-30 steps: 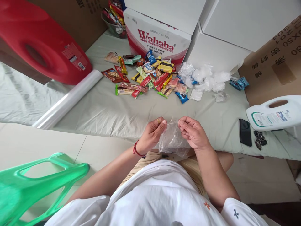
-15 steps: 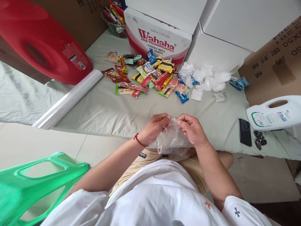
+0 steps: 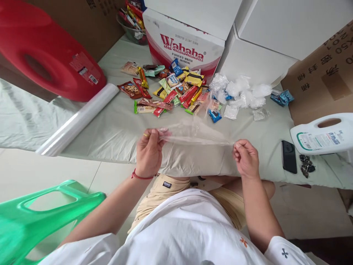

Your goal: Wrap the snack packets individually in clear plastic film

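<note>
A clear plastic bag (image 3: 193, 134) is stretched sideways between my two hands, above the front part of the cloth-covered surface. My left hand (image 3: 150, 151) is closed on one end of it, thumb on top. At the other end, my right hand (image 3: 246, 157) pinches the bag between thumb and fingers. Beyond the bag lies a pile of wrapped snacks (image 3: 190, 94) in red, yellow, blue and green wrappers. Right of that pile sit several crumpled clear plastic bundles (image 3: 245, 92); what they hold, I cannot tell.
A roll of clear plastic (image 3: 78, 119) lies at left beside a big red jug (image 3: 55, 62). A Wahaba-style printed carton (image 3: 184, 44) stands behind the snacks. At right are a phone (image 3: 289, 156), keys (image 3: 306, 165) and a white jug (image 3: 325, 134). A green stool (image 3: 49, 217) stands on the floor.
My hands have moved apart, left hand to the left and right hand to the right. The bag, bunched between them before, is now spread out and pulled wide.
</note>
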Tool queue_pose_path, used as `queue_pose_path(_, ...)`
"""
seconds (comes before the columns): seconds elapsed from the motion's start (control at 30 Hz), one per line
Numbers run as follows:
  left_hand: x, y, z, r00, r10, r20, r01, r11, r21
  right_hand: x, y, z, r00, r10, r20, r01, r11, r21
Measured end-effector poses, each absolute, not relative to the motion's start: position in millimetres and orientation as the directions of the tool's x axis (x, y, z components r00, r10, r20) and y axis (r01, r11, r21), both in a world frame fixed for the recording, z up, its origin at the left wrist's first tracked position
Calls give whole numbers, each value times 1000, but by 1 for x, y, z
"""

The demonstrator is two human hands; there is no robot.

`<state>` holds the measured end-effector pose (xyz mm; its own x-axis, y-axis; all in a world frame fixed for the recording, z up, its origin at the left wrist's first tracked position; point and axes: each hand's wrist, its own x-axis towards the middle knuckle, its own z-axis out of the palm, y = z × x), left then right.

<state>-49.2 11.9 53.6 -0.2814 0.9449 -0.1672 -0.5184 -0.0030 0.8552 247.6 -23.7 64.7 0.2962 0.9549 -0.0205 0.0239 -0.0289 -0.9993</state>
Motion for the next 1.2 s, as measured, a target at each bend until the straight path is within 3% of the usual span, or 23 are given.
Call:
queue_pose_path(0.1, -57, -21, 29, -223, 910, -350, -438, 227, 870, 265, -52, 39, 230, 950, -212, 130, -246, -960)
queue_pose_path(0.17, -59, -36, 22, -185, 893, -410, -397, 314, 863, 276, -65, 38, 163, 952, -260, 268, -297, -917)
queue_pose_path(0.37, -45, -44, 33, -153, 915, -374, -391, 292, 873, 267, -58, 58, -96, 995, -33, 690, 42, -722)
queue_pose_path(0.5, -37, -54, 33, -79, 930, -358, -333, 314, 889, 226, -32, 43, -162, 983, 86, 741, 178, -648)
queue_pose_path(0.63, -52, -78, 25, 25, 929, -370, -102, 370, 923, 199, -12, 40, -86, 973, 215, 687, 214, -694)
queue_pose_path(0.7, -63, -86, 31, -92, 961, -262, 19, 265, 964, 194, -9, 48, -76, 971, 225, 656, 218, -722)
queue_pose_path(0.8, -64, -80, 55, -260, 954, 147, 318, -59, 946, 187, -11, 62, -144, 959, 246, 671, 277, -688)
queue_pose_path(0.87, -52, -66, 72, -147, 923, 354, 540, -225, 811, 181, -14, 70, -205, 942, 266, 693, 331, -640)
queue_pose_path(0.93, -33, -47, 81, 18, 913, 407, 651, -320, 688, 174, -15, 75, -254, 928, 271, 703, 370, -607)
queue_pose_path(1.0, -16, -26, 80, 119, 921, 370, 723, -336, 604, 171, -15, 77, -281, 922, 267, 705, 387, -594)
queue_pose_path(1.07, -6, -6, 71, 170, 952, 256, 744, -294, 600, 173, -13, 76, -275, 925, 260, 699, 379, -607)
queue_pose_path(1.2, -11, 19, 47, 155, 988, 2, 566, -91, 820, 194, -4, 65, -163, 969, 186, 639, 247, -729)
